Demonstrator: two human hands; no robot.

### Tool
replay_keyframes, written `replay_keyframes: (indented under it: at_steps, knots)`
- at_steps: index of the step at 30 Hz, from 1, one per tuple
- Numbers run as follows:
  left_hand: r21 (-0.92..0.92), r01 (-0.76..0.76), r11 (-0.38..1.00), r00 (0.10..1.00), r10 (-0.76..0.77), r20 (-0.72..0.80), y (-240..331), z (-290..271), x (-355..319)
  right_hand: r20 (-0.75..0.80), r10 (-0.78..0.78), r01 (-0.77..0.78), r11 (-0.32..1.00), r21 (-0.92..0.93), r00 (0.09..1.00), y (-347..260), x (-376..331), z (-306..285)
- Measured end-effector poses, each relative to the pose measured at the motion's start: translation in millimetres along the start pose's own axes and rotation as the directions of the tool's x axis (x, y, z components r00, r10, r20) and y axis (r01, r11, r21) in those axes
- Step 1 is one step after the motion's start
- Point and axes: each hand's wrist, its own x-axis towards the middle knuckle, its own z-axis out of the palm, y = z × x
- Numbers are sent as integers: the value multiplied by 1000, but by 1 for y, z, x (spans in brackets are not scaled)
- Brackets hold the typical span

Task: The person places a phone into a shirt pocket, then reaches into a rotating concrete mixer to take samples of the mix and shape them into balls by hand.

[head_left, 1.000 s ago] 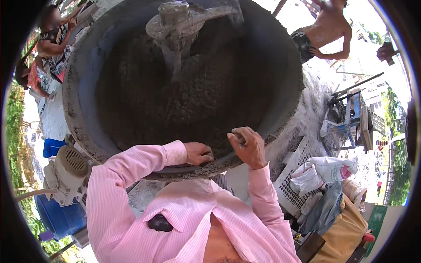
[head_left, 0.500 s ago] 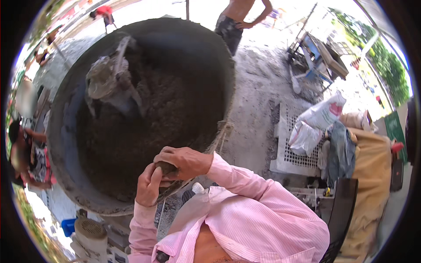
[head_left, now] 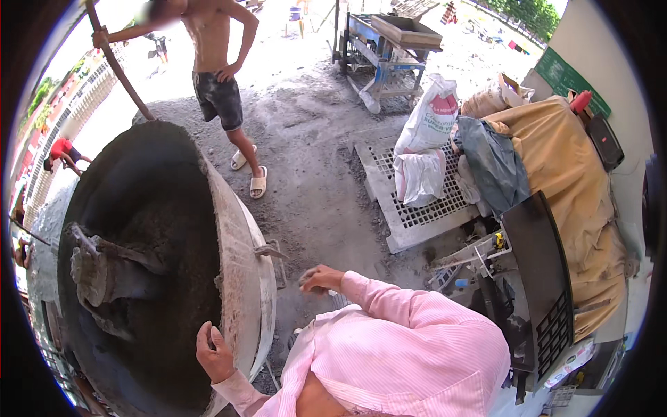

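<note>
My left hand is raised at the near right rim of a large round mixing drum, its fingers apart and nothing visible in them. Inside the drum lies a dark grey, damp mix. A mix-caked mixer hub with arms stands in it. My right hand is outside the drum, to the right of its wall and a metal latch. Its fingers are curled and look grey at the tips; whatever they may hold cannot be made out.
Beyond the drum a person stands gripping a long pole. White sacks rest on a perforated pallet at right. A blue-framed stand is farther back. A tan cover and black panel are close on my right.
My hands, together around a grey lump over the drum, have parted. The right has moved out past the drum wall; the left has opened. The view has swung right.
</note>
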Motion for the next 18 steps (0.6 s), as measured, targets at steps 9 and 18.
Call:
replay_keyframes:
  at_steps: [9, 18]
  knots:
    - [10, 97, 995, 990, -95, -106, 17, 41, 44, -694, -690, 976, -85, -201, -203, -290, -300, -361]
    - [-12, 206, 978, 892, -193, -408, 17, 47, 39, -567, -798, 758, 497, -423, 206, -292, -138, -321]
